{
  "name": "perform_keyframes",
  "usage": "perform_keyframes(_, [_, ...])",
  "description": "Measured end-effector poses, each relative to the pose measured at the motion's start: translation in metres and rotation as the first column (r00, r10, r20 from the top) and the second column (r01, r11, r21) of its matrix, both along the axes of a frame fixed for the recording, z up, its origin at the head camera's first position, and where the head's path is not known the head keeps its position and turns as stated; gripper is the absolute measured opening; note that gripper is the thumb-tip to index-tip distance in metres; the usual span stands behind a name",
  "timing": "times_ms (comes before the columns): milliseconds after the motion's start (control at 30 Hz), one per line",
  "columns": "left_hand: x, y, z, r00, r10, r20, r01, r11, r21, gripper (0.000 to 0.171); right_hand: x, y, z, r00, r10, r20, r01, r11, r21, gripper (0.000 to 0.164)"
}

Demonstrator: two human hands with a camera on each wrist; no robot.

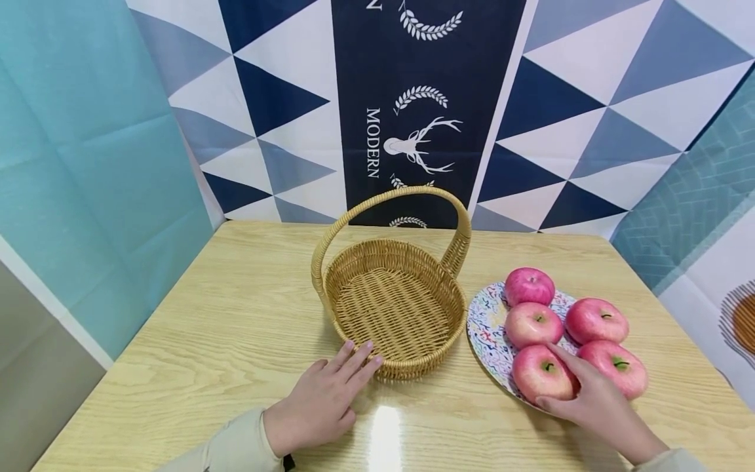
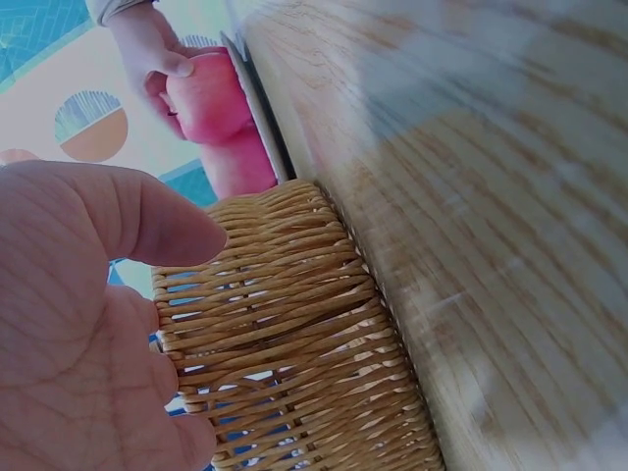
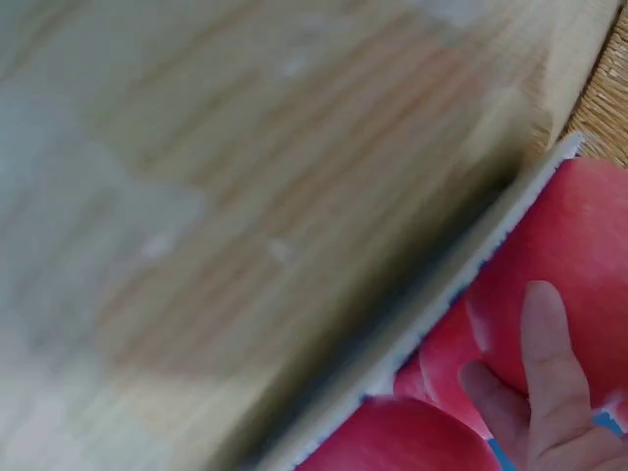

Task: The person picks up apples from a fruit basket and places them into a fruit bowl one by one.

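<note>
In the head view my left hand (image 1: 321,401) rests its nearly straight fingers on the near rim of a wicker basket (image 1: 407,368) with a tall arched handle (image 1: 392,195). The left wrist view shows that palm beside the woven wall (image 2: 294,324). At the right, my right hand (image 1: 604,410) grips the nearest apple (image 1: 538,375), thumb on its near side and fingers over its far right side. This pink-red apple sits on a round patterned plate (image 1: 485,328) among several others. The right wrist view has the fingers (image 3: 551,343) against red apple skin.
Around the held apple lie a right front apple (image 1: 628,377), a right back apple (image 1: 596,318), a middle apple (image 1: 527,324) and a far apple (image 1: 527,285). The plate stands close to the basket's right side on a wooden table (image 1: 236,314). Patterned cloth (image 1: 283,111) hangs behind.
</note>
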State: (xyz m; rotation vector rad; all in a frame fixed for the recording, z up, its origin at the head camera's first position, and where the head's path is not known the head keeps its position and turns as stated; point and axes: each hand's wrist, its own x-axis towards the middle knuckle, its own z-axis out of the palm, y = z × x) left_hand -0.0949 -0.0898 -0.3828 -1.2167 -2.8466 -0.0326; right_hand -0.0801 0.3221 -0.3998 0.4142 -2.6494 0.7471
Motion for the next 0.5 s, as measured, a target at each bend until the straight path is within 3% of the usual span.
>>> perform_keyframes(267, [0.002,0.001,-0.001,1.0,0.005,-0.006,-0.005,1.0,0.001,0.07,0.006,0.013,0.005,1.0,-0.022,0.011,0.02,0.992,0.122,0.075])
perform_keyframes(500, [-0.001,-0.001,0.005,1.0,-0.001,0.019,0.001,1.0,0.002,0.068,0.004,0.017,0.017,0.995,-0.004,-0.101,0.017,0.991,0.133,0.06])
